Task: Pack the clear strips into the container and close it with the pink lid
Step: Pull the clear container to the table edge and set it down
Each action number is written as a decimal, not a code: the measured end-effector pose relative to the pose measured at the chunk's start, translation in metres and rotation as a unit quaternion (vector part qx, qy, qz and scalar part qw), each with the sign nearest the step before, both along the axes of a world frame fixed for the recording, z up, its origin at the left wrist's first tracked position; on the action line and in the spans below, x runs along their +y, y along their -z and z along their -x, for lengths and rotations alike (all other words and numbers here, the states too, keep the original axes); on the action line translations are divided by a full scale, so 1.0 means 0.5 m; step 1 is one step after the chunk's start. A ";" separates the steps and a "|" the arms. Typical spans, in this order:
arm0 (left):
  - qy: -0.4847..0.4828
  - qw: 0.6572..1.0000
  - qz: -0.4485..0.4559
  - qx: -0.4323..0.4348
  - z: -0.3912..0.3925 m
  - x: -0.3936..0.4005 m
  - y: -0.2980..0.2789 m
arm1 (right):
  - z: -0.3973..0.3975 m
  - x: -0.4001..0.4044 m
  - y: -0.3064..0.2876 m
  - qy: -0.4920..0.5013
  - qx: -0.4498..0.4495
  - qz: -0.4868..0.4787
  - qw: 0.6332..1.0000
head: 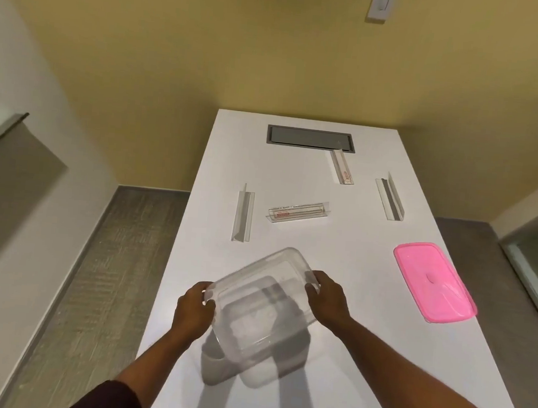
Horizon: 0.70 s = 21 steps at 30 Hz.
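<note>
Clear container [262,304] lifted above white table [361,358], clasped at opposite rims by left hand [195,308] and right hand [327,301], tilted, long axis diagonal, near-left to far-right. Four clear strips beyond container: upright-finned strip [244,213] far-left, labelled strip [297,213] straight beyond, lying crosswise, short strip [342,166] and angled strip [390,198] far-right. One pink lid [433,281] right of container, well apart. Grey hatch [311,138] farthest, touching short strip.

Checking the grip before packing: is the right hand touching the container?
Touching. The head view shows the right hand with fingers curled over the container rim.
</note>
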<state>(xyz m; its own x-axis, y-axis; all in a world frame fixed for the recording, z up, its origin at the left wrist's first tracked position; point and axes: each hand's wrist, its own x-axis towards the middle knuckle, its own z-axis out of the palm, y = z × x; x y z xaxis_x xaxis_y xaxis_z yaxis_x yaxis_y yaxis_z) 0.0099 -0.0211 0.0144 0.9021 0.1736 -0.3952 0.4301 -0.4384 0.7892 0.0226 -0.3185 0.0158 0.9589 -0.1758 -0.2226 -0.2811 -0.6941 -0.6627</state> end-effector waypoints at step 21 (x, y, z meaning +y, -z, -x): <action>0.136 0.988 0.015 0.070 0.169 -0.341 0.051 | 0.274 -0.297 0.035 0.134 0.092 -0.004 0.987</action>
